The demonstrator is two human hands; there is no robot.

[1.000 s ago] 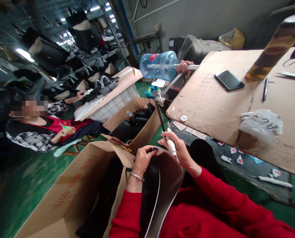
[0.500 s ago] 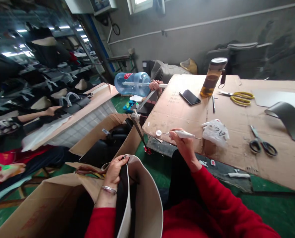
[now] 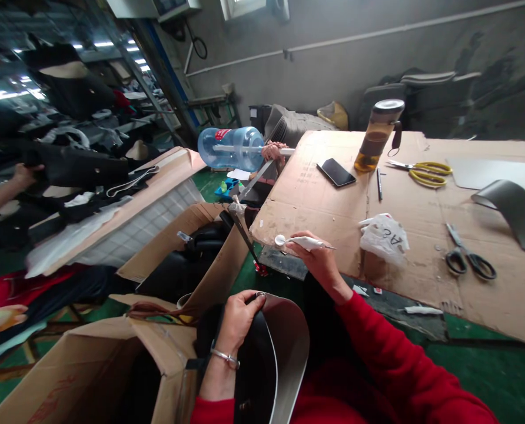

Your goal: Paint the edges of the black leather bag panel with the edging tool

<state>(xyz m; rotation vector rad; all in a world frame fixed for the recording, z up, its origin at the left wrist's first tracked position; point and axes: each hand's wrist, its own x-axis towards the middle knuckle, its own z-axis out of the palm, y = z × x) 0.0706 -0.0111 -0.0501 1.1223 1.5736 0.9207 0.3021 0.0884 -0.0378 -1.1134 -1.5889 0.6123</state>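
Observation:
My left hand (image 3: 240, 321) pinches the top edge of a curved black panel (image 3: 256, 359) with a pale rim and a greyish inner side. The panel hangs down over my lap. In my right hand (image 3: 318, 268) is a slim white-wrapped stick tool (image 3: 307, 242) with thin ends, its fingers closed round it at the table's front edge. The tool's left end is at a small round white cap (image 3: 280, 240); whether they touch I cannot tell. To the right of that hand lies a crumpled plastic bag (image 3: 384, 235) with black marks.
On the cardboard-covered table (image 3: 298, 200) are a phone (image 3: 335, 172), a tea bottle (image 3: 377, 135), a pen (image 3: 379, 184), yellow-handled scissors (image 3: 428, 172) and black scissors (image 3: 465, 256). Cardboard boxes (image 3: 86, 359) stand at left. A co-worker's hand (image 3: 26, 175) grips a black piece.
My left hand has moved right with the panel, and the panel has turned. My right hand has shifted slightly left, bringing the tool to the white cap. The co-worker's hand has moved left.

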